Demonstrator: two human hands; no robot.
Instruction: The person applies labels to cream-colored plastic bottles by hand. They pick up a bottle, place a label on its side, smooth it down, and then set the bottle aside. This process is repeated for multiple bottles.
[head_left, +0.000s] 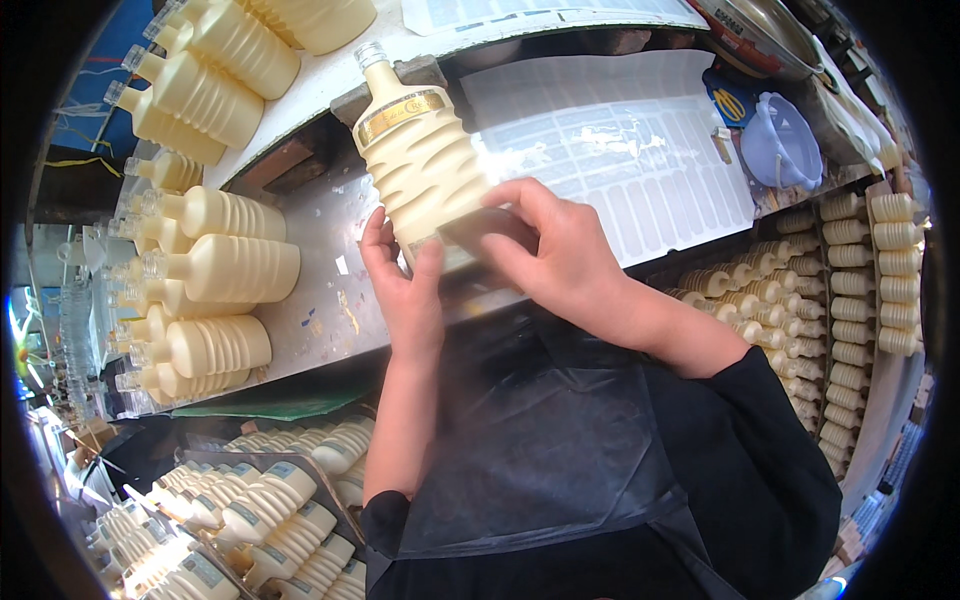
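Note:
A cream bottle [425, 160] with wavy ribs, a clear neck and a gold band label [403, 112] lies tilted on the bench in front of me, its neck pointing away. My left hand [405, 285] closes round the left side of its base, thumb in front. My right hand [555, 235] pinches a dark, flat piece [490, 228] against the lower right of the bottle. Motion blurs that piece, so its kind is unclear. Behind the bottle's shoulder sit dark blocks [422, 72]. A glossy white sheet [640, 150] with pale rectangles and strips lies to the right.
Cream bottles [240, 268] crowd the bench's left end, and more [215, 60] stand on the raised white ledge. A lilac basket [780, 140] is at the far right. Racks of bottles [850, 310] fill the right side; crates of bottles [270, 515] stand at lower left.

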